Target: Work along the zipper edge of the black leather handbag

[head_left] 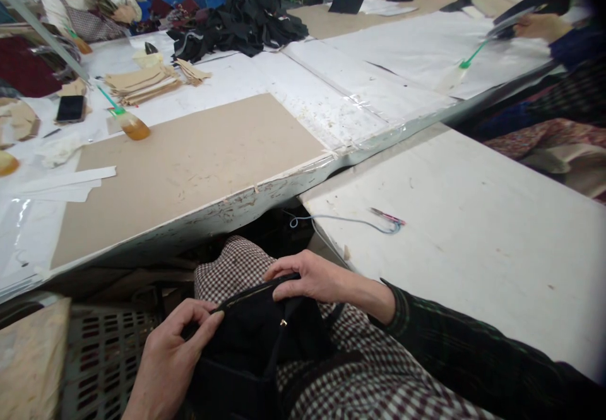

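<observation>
A black fabric bag [250, 338] with a zipper along its upper edge lies on my lap, over a brown-and-white checked apron [237, 265]. My left hand [175, 344] pinches the near left end of the zipper edge between thumb and fingers. Farther along the same edge, my right hand [307, 278] grips it with the thumb on the near side and fingers behind. A small gold-coloured metal piece [283, 323] shows on the bag below my right hand. The bag's lower part runs out of view.
A beige board [199, 161], a glue bottle [133, 124], tan pieces [142, 82] and a phone [71, 108] are on the worktable. Black fabric [241, 22] is heaped behind. A pen [387, 216] lies on the white side table [473, 237]. A plastic crate [106, 357] stands left; a co-worker's hand [542, 26] shows right.
</observation>
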A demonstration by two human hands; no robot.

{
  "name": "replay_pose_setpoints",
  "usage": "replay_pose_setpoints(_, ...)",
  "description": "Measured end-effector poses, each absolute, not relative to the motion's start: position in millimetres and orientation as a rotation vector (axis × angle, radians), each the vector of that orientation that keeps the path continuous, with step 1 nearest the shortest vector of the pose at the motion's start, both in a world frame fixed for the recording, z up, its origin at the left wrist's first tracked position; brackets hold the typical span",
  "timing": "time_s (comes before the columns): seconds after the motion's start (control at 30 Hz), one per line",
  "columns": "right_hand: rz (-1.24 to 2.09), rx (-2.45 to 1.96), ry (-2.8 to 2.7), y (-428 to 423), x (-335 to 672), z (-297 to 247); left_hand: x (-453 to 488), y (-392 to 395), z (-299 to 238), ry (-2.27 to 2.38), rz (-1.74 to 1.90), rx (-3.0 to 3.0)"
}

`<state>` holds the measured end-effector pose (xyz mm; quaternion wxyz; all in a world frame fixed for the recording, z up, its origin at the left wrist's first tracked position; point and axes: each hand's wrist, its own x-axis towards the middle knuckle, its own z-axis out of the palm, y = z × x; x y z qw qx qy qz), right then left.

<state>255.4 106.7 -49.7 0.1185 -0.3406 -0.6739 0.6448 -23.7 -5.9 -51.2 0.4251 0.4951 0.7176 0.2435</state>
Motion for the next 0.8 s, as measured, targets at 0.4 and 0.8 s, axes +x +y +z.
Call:
replay_pose_setpoints(0.4,1.748,-1.090,-1.813,91.8,249.1,-53.3,-21.0,-4.8,-50.3,1.809,0.610,1.193)
replay_pose_setpoints(0.8,1.845,-1.122,-2.025,111.9,232.5,-45.3,-11.4,0.0,-42.6,1.796,0.688,1.225)
